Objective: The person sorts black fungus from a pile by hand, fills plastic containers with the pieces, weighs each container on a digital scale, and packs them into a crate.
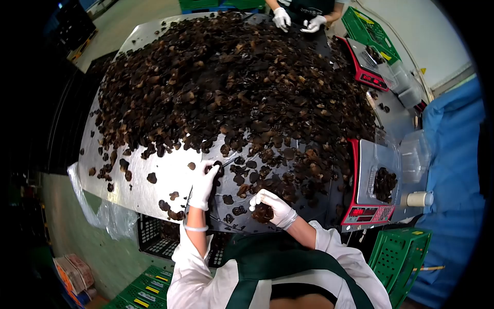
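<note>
Dark brown pieces that look like wood ear mushrooms [221, 87] lie in a broad heap over the metal table [149, 190]. My left hand [204, 186], in a white glove, is at the near side of the heap, its fingertips closed on one dark mushroom piece [217, 166]. To the right, my gloved right hand [275, 207] is curled round a small bunch of wood ear mushrooms [262, 213], palm partly hidden. Loose pieces [239, 179] are scattered between and beyond both hands.
A red scale [366, 212] at right bears a clear tub [385, 184] of mushrooms; another scale [371, 78] stands farther back. Across the table are a co-worker's gloved hands [313, 23]. A black crate [150, 234] sits below the near edge, a green crate [399, 260] at lower right.
</note>
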`<state>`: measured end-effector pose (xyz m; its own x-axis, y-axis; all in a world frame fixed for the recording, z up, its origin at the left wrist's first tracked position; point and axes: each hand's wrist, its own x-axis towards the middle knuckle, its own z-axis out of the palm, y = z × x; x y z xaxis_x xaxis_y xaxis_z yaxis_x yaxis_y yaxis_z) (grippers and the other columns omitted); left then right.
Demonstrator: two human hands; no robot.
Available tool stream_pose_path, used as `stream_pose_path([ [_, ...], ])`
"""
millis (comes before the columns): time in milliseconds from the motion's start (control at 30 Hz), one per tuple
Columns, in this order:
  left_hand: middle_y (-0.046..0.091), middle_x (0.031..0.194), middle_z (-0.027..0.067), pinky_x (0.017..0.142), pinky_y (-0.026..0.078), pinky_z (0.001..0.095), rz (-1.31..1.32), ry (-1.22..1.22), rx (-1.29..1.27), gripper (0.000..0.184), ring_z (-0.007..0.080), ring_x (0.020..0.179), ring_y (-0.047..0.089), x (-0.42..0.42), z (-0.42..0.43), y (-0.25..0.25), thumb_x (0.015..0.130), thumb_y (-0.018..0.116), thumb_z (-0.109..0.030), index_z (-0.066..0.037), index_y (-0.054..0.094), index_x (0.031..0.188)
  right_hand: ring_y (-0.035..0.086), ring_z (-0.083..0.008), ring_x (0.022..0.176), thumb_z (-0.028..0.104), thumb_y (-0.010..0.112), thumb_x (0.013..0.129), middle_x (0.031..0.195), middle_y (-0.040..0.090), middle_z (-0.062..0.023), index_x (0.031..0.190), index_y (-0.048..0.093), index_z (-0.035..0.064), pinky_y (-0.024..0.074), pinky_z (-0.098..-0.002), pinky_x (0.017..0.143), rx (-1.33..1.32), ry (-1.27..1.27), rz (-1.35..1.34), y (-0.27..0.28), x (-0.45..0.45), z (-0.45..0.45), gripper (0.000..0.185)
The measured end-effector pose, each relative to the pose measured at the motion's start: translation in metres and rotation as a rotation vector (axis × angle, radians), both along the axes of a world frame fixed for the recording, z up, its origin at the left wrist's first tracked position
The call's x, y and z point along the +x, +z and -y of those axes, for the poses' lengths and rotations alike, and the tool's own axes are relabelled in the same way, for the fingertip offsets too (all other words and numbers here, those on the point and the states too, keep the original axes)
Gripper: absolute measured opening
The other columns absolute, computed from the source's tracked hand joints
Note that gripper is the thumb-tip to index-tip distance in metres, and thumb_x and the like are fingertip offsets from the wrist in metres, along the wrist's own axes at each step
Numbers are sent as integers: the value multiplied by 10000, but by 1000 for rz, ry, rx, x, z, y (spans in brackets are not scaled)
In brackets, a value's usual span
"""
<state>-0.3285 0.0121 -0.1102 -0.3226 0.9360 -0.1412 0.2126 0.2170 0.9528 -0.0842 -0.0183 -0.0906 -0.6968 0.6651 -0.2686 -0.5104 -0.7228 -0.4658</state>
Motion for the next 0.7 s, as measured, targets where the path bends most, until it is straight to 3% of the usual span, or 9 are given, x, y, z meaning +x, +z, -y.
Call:
stream_pose_path([
  [33, 640, 873, 29, 728, 459, 239, 308, 32, -145, 117, 97, 799, 577, 5, 5, 14, 857, 635, -82, -21, 617, 955, 597, -181, 841, 134, 519, 949, 939, 615, -100, 948, 558, 32, 493, -308, 785, -86, 1, 44, -3, 1, -2, 109],
  [67, 617, 862, -17, 715, 443, 199, 340, 10, -92, 98, 40, 772, 540, 11, 9, 21, 882, 623, -88, -33, 629, 963, 592, -170, 821, 85, 523, 936, 908, 623, -88, 1000, 567, 25, 490, -291, 778, -86, 11, 106, 3, -1, -5, 98],
  [100, 636, 875, 19, 723, 455, 222, 383, -8, -112, 148, 81, 783, 566, 17, 14, 25, 855, 629, -57, -15, 626, 997, 587, -144, 824, 92, 546, 928, 960, 623, -82, 1120, 563, 21, 487, -271, 777, -96, 27, 169, 13, -4, -8, 206],
  [167, 633, 882, 67, 737, 465, 254, -54, -186, 72, 215, 152, 807, 591, 32, 21, 42, 816, 644, -38, -4, 618, 1027, 584, -117, 811, 92, 554, 926, 1015, 619, -73, 1224, 532, 24, 492, -264, 757, -59, -12, 319, 34, -13, -12, 306],
  [267, 586, 938, 120, 759, 471, 293, -208, -372, 107, 324, 241, 847, 592, 61, 28, 79, 770, 675, -26, -25, 607, 1087, 582, -99, 783, 104, 544, 935, 1029, 608, -55, 1236, 525, 22, 500, -259, 720, 21, -24, 336, 21, -9, -18, 312],
  [300, 582, 959, 92, 763, 468, 265, -196, -397, 104, 382, 190, 847, 582, 65, 29, 76, 774, 675, -19, -34, 586, 1145, 582, -99, 772, 107, 539, 938, 1011, 606, -50, 1225, 529, 20, 502, -257, 704, 60, -12, 352, 17, -7, -20, 300],
  [433, 579, 1017, 15, 783, 457, 223, 563, -306, -130, 392, 79, 876, 533, 72, 25, 81, 812, 651, 3, -25, 565, 1193, 572, -73, 710, 92, 504, 953, 889, 600, -19, 1097, 560, 8, 486, -221, 615, -43, -141, 362, 36, 6, -26, 176],
  [600, 638, 906, 0, 705, 434, 187, 718, -229, -183, 246, 62, 780, 557, 76, 27, 65, 884, 631, -105, -11, 596, 1108, 572, -67, 681, 94, 524, 948, 855, 598, -14, 1033, 574, 7, 469, -201, 581, 23, -242, 433, 39, 5, -26, 131],
  [700, 635, 889, 8, 683, 433, 191, 741, -241, -174, 201, 63, 757, 552, 79, 31, 55, 885, 627, -94, -10, 601, 1066, 573, -68, 675, 81, 541, 937, 849, 599, -15, 1020, 579, 8, 469, -198, 581, 83, -257, 477, 33, 4, -22, 117],
])
